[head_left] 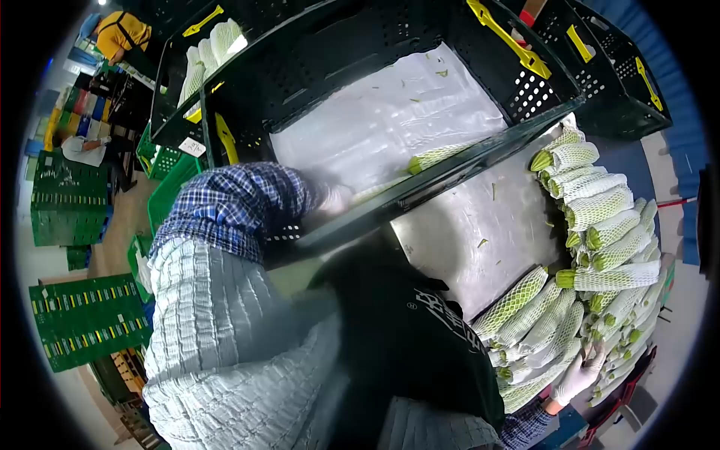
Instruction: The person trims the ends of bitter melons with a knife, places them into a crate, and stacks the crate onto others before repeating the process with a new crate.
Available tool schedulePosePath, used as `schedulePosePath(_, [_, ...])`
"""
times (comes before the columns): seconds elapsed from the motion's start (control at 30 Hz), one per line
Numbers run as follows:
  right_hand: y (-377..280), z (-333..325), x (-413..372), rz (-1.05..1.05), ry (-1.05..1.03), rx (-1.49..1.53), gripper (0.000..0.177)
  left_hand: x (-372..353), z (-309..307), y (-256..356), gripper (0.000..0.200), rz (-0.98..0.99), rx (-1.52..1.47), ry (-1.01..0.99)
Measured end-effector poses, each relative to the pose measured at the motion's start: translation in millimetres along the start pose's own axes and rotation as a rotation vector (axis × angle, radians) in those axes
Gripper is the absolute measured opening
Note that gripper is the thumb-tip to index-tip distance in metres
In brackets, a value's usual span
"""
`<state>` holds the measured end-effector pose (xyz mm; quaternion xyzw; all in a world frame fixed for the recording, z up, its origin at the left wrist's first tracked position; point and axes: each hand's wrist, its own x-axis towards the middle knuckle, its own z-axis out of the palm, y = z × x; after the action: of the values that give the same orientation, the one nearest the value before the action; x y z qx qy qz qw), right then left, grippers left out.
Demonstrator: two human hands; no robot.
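My left hand [335,201], in a white glove, reaches inside a dark green crate [322,56]. It is smeared by motion, its fingers do not show clearly, and it is next to a netted vegetable [379,187] by the crate's near wall. Another netted green vegetable [436,157], which looks like a zucchini, lies along that wall, partly hidden by the rim. My right hand [581,371], also gloved in white, rests with its fingers apart on a pile of zucchini in white foam nets [611,277] at the right.
A white liner [390,97] with green scraps covers the crate's bottom. The metal tabletop [480,232] also carries scraps. More dark crates [607,75] stand at the right; another holds netted vegetables [210,56]. Green crates [90,315] and two people [124,34] are farther left.
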<state>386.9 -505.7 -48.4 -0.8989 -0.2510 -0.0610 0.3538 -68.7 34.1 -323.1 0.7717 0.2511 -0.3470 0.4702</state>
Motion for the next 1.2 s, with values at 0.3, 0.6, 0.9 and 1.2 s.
schedulePosePath(0.3, [-4, -8, -16, -0.14, 0.036, -0.177, 0.049, -117, -98, 96, 0.085, -0.236, -0.499, -0.039])
schedulePosePath(0.6, [-70, 30, 19, -0.296, -0.088, -0.083, 0.042, -241, -160, 180, 0.058, 0.067, -0.507, 0.428])
schedulePosePath(0.9, [-252, 96, 79, -0.639, -0.199, 0.525, 0.053, -259, -100, 281, 0.09, 0.66, -0.753, 0.74])
schedulePosePath(1.2, [-390, 113, 78, -0.948, -0.046, 0.875, 0.078, -255, -66, 316, 0.104, 0.8, -0.985, 0.432])
